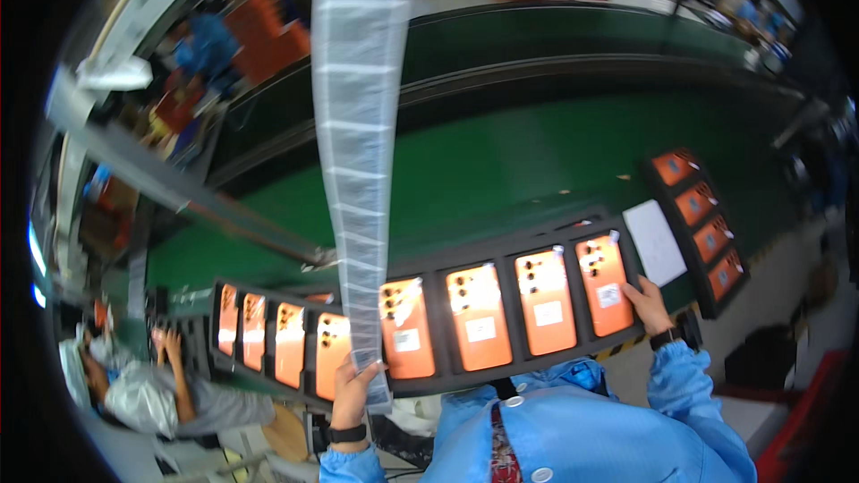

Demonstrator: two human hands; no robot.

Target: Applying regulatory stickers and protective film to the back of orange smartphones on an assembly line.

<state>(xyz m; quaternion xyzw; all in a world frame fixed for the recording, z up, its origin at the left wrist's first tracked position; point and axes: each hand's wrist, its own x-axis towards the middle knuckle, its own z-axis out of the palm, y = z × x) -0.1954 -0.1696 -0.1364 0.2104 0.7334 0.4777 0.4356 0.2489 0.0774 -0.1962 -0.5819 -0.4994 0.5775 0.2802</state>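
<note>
My left hand (352, 391) is closed at the lower end of a long translucent plastic strip (353, 125) with pale crosswise bands, which comes down from above. That hand is beside the near-left corner of a black tray (519, 373); whether it also grips the tray I cannot tell. In the tray lie several orange phones (546, 291), backs up, most with a white label. My right hand (650, 306) grips the tray's right end, its thumb on the rim and the other fingers mostly hidden.
Another black tray (304, 385) of orange phones adjoins on the left. A white sheet (654, 241) and a third phone tray (709, 309) lie to the right on the green surface (483, 174). A metal post (206, 206) slants at left. Nearby is a co-worker (170, 394) in grey.
</note>
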